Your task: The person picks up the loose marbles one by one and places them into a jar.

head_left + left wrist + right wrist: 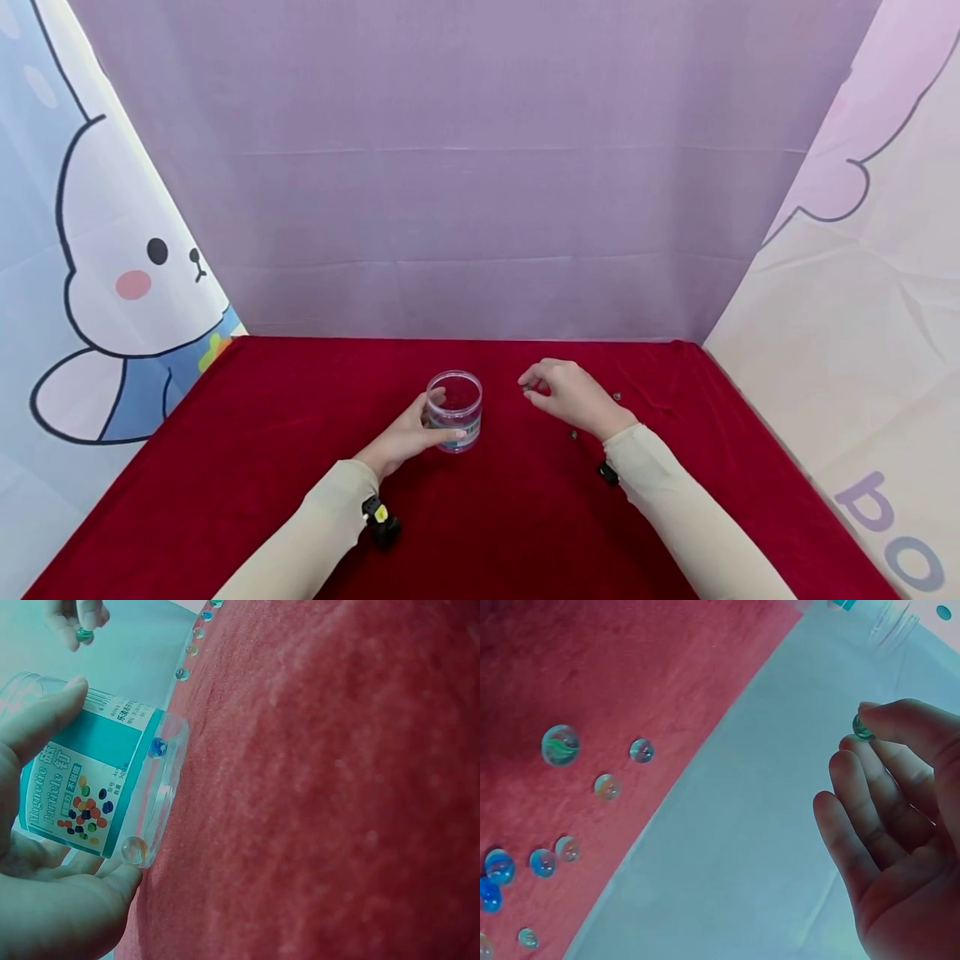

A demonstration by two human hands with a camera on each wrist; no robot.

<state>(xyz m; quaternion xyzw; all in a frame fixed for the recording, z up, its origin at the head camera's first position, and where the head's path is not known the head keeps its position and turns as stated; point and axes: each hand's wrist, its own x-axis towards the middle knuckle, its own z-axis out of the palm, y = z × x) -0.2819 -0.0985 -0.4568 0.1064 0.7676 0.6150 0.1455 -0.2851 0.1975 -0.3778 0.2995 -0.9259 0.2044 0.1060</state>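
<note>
My left hand (408, 437) grips a clear plastic jar (454, 400) with a teal and white label, thumb across its front. In the left wrist view the jar (127, 739) holds a blue marble (157, 747) and a clear marble (135, 850) near its base. My right hand (573, 396) is raised to the right of the jar, apart from it. Between thumb and index finger it pinches a green marble (862, 727); the other fingers are loosely bent in the right wrist view.
Several loose marbles lie on the red cloth (480, 517), among them a green-swirled one (560, 745) and a blue one (499, 867). In the head view a small marble (617, 396) shows beyond the right wrist. A purple curtain (480, 208) hangs behind the table.
</note>
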